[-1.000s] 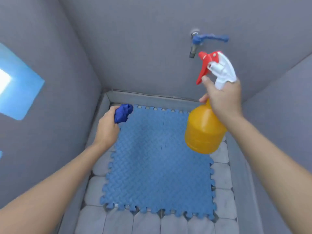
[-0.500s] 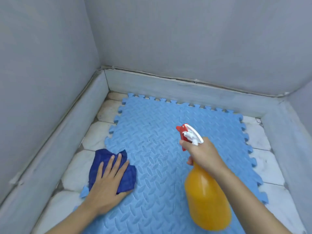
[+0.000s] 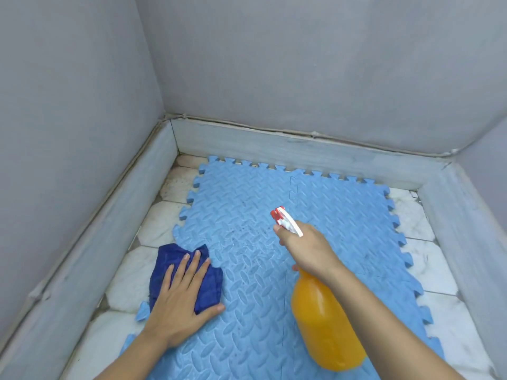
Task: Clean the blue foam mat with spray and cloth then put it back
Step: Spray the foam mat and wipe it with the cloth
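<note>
We see soft, even, rather cool light with only faint shadows and no glare, a mostly sharp picture, and wide-angle bending of the walls (image 3: 301,64) toward 3 and 9 o'clock.

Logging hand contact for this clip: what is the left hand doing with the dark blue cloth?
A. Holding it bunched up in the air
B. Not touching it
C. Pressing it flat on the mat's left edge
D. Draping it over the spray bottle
C: the left hand lies with straight fingers on the dark blue cloth, flat on the blue foam mat at its left edge.
</note>
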Tool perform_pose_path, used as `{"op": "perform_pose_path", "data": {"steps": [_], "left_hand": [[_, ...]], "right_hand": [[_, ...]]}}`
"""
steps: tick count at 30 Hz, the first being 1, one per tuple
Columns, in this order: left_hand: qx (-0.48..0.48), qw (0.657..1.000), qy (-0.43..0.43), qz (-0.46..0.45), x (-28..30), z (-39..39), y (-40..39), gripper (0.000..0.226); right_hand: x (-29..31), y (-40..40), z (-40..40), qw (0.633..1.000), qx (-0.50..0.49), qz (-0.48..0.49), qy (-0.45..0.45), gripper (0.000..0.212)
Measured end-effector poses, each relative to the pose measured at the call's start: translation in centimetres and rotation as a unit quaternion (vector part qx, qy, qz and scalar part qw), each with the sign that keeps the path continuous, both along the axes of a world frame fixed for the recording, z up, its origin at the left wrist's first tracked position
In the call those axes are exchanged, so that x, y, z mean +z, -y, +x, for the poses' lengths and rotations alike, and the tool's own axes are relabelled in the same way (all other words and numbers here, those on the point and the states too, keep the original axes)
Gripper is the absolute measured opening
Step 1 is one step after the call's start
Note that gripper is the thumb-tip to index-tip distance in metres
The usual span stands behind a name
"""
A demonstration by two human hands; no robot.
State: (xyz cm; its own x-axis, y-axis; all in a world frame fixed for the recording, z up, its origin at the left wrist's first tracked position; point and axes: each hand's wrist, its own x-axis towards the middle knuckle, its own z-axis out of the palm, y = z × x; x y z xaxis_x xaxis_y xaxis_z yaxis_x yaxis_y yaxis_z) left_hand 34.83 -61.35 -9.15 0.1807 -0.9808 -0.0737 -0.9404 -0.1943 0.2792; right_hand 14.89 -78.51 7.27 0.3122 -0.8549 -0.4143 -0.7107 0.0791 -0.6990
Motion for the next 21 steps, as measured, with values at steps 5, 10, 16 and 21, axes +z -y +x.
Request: {"op": "perform_pose_path", "data": {"steps": [5,10,16,21], "left_hand": [[-0.004,1.000,0.015,0.004,-0.3,0.3,0.0,0.089],[0.000,1.000,0.028,-0.010,-0.9,1.2,-1.0,0.087],[-0.019,1.000,0.007,-0.014,-1.4,0.6,0.6,0.096],[-0.008,1.000,0.004,-0.012,-1.3,0.5,1.0,0.093]], "right_hand": [[-0.9,-0.8,-0.1,0.999,0.025,-0.002,-0.026,0.046],[-1.5,-0.3,-2.8,0.998,-0.053,0.015,-0.016,0.042],[-2.0,2.2,-11.0,0.935,-0.338,0.065,0.088,0.047],[-2.3,4.0,-16.0,0.899,-0.408,0.062,0.143,0.049]]}}
